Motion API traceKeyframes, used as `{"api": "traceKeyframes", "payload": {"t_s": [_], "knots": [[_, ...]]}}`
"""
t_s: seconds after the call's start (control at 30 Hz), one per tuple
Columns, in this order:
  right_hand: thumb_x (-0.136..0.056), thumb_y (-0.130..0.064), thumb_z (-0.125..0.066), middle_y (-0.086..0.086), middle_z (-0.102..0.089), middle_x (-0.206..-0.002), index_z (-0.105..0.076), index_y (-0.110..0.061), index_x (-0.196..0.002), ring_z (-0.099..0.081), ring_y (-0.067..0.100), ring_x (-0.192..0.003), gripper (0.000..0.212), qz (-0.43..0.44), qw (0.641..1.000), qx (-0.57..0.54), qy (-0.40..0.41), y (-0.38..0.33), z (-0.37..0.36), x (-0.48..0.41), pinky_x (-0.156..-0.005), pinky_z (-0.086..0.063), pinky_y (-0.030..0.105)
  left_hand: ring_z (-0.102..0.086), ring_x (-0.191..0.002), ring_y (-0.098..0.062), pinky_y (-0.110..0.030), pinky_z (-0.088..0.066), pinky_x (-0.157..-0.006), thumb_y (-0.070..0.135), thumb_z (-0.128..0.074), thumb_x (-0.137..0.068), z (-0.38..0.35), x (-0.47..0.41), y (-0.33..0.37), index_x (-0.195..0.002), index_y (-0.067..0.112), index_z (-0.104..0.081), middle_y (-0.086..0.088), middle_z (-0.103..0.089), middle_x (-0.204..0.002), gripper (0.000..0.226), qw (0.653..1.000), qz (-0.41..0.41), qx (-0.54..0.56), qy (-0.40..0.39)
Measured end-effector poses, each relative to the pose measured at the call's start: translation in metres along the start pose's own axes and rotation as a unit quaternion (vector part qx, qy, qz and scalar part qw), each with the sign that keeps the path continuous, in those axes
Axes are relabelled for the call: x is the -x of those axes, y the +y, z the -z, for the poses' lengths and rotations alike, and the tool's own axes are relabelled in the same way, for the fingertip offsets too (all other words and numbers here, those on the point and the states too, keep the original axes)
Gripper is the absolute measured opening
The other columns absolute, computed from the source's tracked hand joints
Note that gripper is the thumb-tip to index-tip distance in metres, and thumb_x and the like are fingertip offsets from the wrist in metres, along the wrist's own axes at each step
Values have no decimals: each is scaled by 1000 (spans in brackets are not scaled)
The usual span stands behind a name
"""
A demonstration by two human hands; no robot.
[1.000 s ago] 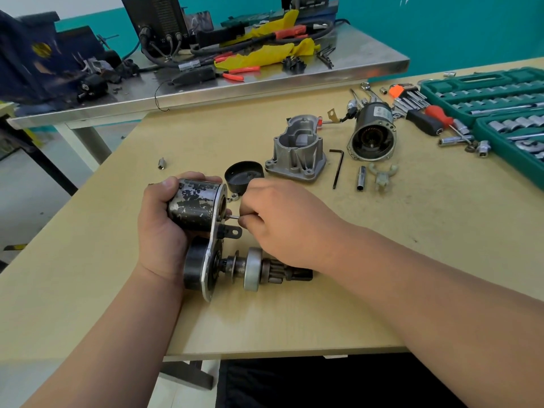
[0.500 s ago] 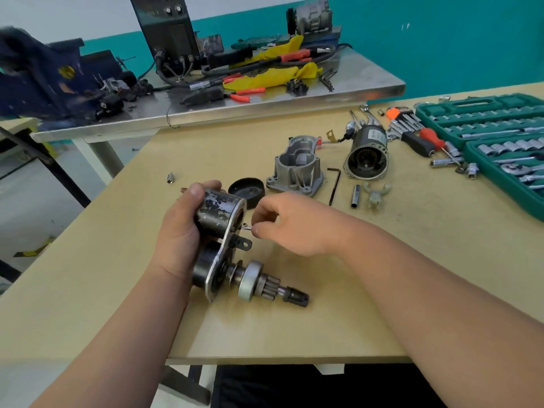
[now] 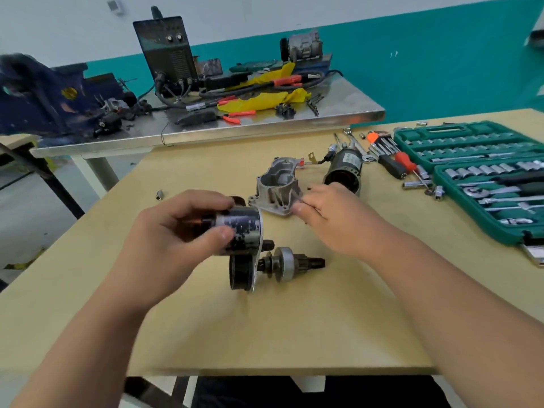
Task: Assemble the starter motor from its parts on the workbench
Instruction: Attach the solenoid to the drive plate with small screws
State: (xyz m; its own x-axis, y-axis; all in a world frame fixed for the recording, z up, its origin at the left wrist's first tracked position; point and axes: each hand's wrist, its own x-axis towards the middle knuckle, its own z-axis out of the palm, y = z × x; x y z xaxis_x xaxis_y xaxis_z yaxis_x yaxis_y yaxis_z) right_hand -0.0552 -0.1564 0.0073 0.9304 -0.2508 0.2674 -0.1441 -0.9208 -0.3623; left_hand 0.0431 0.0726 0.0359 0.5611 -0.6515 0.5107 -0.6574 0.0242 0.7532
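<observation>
Head view: your left grip [image 3: 176,231] is curled round the mottled black-and-silver cylindrical solenoid [image 3: 244,231], thumb on the near side, fingers over the top. Solenoid joins a metal plate carrying the steel pinion-gear shaft [image 3: 291,263], which lies sideways low over the pale wooden bench [image 3: 294,334]; contact unclear. Your right grip [image 3: 332,216] sits just beside the grey cast-aluminium nose housing [image 3: 276,187], fingertips blurred, so cannot tell whether they pinch anything. Black cylindrical motor body [image 3: 344,169] behind it; green socket-set case [image 3: 485,178] far right.
</observation>
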Motion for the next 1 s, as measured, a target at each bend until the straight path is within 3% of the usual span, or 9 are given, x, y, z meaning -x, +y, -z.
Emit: {"api": "traceKeyframes", "payload": {"t_s": [0.07,0.13,0.23,0.37,0.53,0.63,0.8,0.9,1.0], "knots": [[-100,-45,-28,-6,-57,-84,-57,-23,-88,-51,15,-85,38,-14,999,26,14,4,-5,3,-72,-43,34,-63,-99,-1,-15,-52,-76,43,-59,-75,3,8,20,-103,41,-67,23,-65,-111,29,974,-71,-207,-57],[-101,-45,-28,-7,-63,-77,-56,-22,-86,-58,13,-70,39,-51,996,-57,43,2,-10,5,-65,-48,34,-62,-95,-3,-22,-54,-69,44,-48,-77,-12,19,38,-110,35,-66,21,-64,-111,39,917,-110,-378,-68],[-102,-36,-33,-4,-67,-70,-55,-23,-83,-63,10,-52,32,-119,967,-222,33,-3,-15,5,-61,-53,36,-65,-83,-24,-32,-56,-55,59,-57,-72,-42,34,47,-106,16,-72,2,-70,-92,57,849,-143,-500,-96],[-100,-14,-39,-12,-65,-86,-58,-27,-101,-60,4,-68,24,-114,960,-254,-10,-1,-12,11,-66,-50,23,-65,-81,-32,-35,-56,-65,54,-87,-49,-42,41,28,-105,6,-73,-7,-70,-84,75,812,-153,-550,-122],[-104,-27,-33,-17,-62,-97,-56,-33,-123,-59,-1,-86,30,-26,974,-225,-27,-17,0,20,-79,-49,25,-64,-93,-32,-37,-54,-76,53,-83,-61,-40,49,5,-122,13,-66,-4,-68,-106,75,834,-79,-529,-136],[-103,-28,-35,-12,-68,-95,-59,-36,-100,-63,2,-77,26,32,961,-274,-27,-37,4,27,-69,-50,20,-55,-109,-27,-39,-43,-92,59,-70,-73,-43,55,-4,-130,18,-58,0,-61,-118,71,878,-10,-469,-90],[-101,-28,-41,-13,-67,-66,-60,-32,-81,-62,1,-54,29,81,940,-330,-39,-58,8,28,-50,-46,14,-51,-86,-16,-26,-36,-72,38,-63,-91,-49,36,9,-98,14,-66,7,-59,-90,25,947,-28,-319,13],[-101,-21,-43,2,-67,-68,-62,-21,-83,-65,18,-57,27,39,898,-438,-4,-56,6,24,-52,-53,28,-53,-70,-12,-26,-40,-65,34,-56,-90,-44,25,14,-89,13,-72,0,-63,-75,27,957,-27,-288,6],[-99,-16,-47,0,-69,-70,-63,-15,-85,-66,18,-60,21,4,850,-526,9,-52,-3,27,-56,-56,30,-55,-74,-9,-18,-41,-66,30,-55,-88,-39,20,12,-87,16,-74,4,-67,-71,24,965,-30,-262,-9]]}}
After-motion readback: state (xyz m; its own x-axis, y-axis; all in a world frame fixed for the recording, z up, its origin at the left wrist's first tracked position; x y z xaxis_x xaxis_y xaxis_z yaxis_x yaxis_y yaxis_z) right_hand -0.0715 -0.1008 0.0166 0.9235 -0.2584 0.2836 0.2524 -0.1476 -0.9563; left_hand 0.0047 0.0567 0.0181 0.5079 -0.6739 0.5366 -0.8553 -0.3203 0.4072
